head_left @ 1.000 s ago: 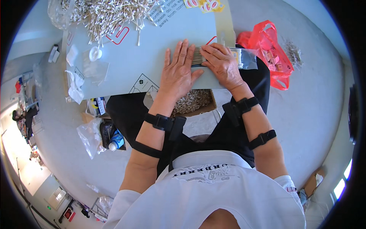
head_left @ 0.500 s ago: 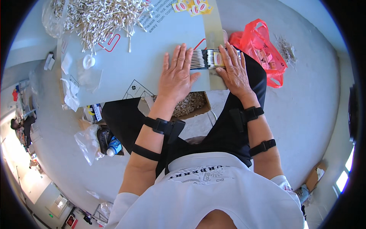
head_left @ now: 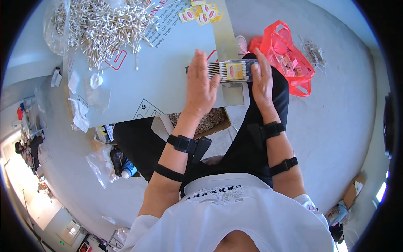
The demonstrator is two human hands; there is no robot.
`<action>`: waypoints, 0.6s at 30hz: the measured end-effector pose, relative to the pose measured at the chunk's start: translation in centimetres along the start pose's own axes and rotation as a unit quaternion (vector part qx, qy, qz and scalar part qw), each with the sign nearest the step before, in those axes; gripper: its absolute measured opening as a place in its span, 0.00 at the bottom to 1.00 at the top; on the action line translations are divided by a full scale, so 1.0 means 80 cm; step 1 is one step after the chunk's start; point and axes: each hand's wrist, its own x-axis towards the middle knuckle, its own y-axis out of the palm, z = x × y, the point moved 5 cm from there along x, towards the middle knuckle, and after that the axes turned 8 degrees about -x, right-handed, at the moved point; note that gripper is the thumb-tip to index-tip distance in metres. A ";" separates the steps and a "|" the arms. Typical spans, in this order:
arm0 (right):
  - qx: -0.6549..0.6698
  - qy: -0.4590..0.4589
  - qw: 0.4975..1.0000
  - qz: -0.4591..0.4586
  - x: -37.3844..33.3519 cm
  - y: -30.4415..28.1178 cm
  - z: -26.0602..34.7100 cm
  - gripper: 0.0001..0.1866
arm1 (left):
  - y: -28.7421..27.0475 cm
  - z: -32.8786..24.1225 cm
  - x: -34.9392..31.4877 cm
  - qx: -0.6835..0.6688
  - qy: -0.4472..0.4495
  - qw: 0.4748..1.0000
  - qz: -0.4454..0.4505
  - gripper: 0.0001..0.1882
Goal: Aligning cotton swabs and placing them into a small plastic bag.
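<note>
A row of white cotton swabs (head_left: 214,70) lies side by side across a dark strip at the right part of the board, with a small yellow card (head_left: 234,71) on top of them. My left hand (head_left: 200,86) stands at the row's left end, fingers stretched and thumb apart, hiding part of the swabs. Beyond the right end, my right hand (head_left: 262,82) is turned on edge with straight fingers, its palm facing the row. Whether that palm touches the strip I cannot tell. Neither hand is closed round anything.
A big heap of loose cotton swabs (head_left: 105,31) covers the far left of the grey board (head_left: 126,92). Several yellow cards (head_left: 203,14) lie at its far edge. A red plastic bag (head_left: 273,42) with small packs stands right of my knee. Below the board is a cardboard box (head_left: 222,126).
The swabs are now pushed together into one row, where a gap had split them. My right hand has turned from flat to on edge, and my left hand has tilted up.
</note>
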 end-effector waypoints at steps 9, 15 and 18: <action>0.312 0.202 0.928 0.011 0.009 0.050 -0.039 0.14 | 0.018 0.000 0.024 -0.152 -0.047 0.984 -0.084 0.29; 0.320 0.188 0.928 -0.016 0.009 0.048 -0.029 0.14 | 0.027 -0.007 0.028 -0.195 -0.053 0.972 -0.116 0.30; 0.311 0.160 0.937 -0.021 0.010 0.047 -0.024 0.16 | 0.038 -0.009 0.030 -0.223 -0.055 0.966 -0.122 0.31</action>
